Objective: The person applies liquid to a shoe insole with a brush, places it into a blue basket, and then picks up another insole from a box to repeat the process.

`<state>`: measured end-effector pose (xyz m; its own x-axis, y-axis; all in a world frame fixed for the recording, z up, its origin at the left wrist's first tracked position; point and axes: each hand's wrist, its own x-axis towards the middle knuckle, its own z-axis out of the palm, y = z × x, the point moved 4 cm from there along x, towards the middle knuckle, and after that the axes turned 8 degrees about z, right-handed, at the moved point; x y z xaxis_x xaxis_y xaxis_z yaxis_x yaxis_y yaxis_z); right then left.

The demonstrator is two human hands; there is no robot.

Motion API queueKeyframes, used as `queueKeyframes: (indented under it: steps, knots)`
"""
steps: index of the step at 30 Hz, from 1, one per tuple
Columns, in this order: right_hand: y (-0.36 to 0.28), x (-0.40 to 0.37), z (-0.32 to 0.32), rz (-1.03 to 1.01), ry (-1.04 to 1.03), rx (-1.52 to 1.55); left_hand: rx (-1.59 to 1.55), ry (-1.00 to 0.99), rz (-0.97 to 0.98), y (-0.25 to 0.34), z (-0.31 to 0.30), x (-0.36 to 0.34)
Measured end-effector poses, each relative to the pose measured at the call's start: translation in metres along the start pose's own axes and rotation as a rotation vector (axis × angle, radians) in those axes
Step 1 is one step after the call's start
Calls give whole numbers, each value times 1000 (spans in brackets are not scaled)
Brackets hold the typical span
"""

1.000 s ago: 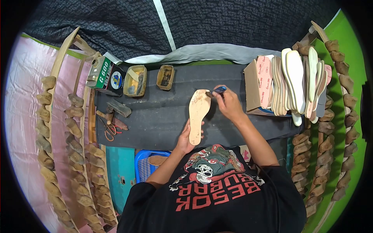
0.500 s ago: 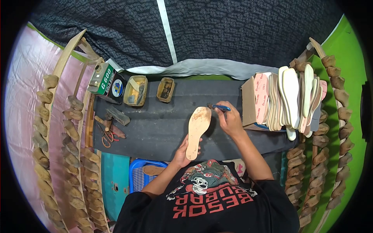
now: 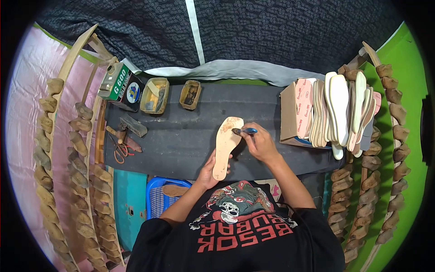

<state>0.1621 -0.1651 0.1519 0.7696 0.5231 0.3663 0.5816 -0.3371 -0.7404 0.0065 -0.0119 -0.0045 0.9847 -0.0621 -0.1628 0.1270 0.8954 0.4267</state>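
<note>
A pale tan insole (image 3: 225, 147) is held upright over the near edge of the table, heel toward me. My left hand (image 3: 210, 172) grips it by the narrow heel end, with fingertips showing at its right side. Brownish smears mark the broad toe end. In my right hand (image 3: 263, 144) is a small blue-handled brush (image 3: 247, 130), pinched between thumb and fingers. Its dark tip meets the toe part of the insole near the right edge.
A box (image 3: 290, 111) packed with insoles stands at the right. Left are a G 600 can (image 3: 121, 88), two small tubs (image 3: 154, 96) (image 3: 190, 95), a sharpening block (image 3: 134, 126) and scissors (image 3: 120, 152). A blue basket (image 3: 156, 192) sits below; racks of shoe lasts (image 3: 45, 179) flank both sides.
My right hand has brought the brush left and slightly down, from beside the insole's toe onto its surface. The whole view has shifted slightly.
</note>
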Motion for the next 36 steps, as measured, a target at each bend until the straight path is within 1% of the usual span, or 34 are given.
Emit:
queueKeyframes:
  steps: [4,7,10,14,17,20,23,26,33,35,36]
  knots:
    - [3,10,-12,41,107,-20,1,4,-23,1,3,-3]
    - [0,14,-14,52,95,-41,-20,-12,-20,0,3,-5]
    - [-3,7,-2,33,57,-54,-19,-11,-27,1,0,-7]
    - [-17,-7,18,103,-19,-40,-56,-42,4,6,-4,-12]
    - [-19,-11,24,75,37,-21,-70,-54,-5,11,-10,-14]
    - [-21,-6,18,148,95,-73,-69,-65,-30,15,-13,-17]
    - [-28,-3,14,153,134,-116,-83,-88,-57,16,-14,-18]
    - [-35,-12,20,156,102,-106,-86,-119,-68,21,-15,-15]
    - [-29,-29,25,174,34,-36,49,-62,-66,26,-9,-19]
    - [-19,-28,19,148,83,-24,83,-36,-63,22,-7,-22]
    - [-13,-25,16,141,111,-21,52,-50,-54,20,-6,-22]
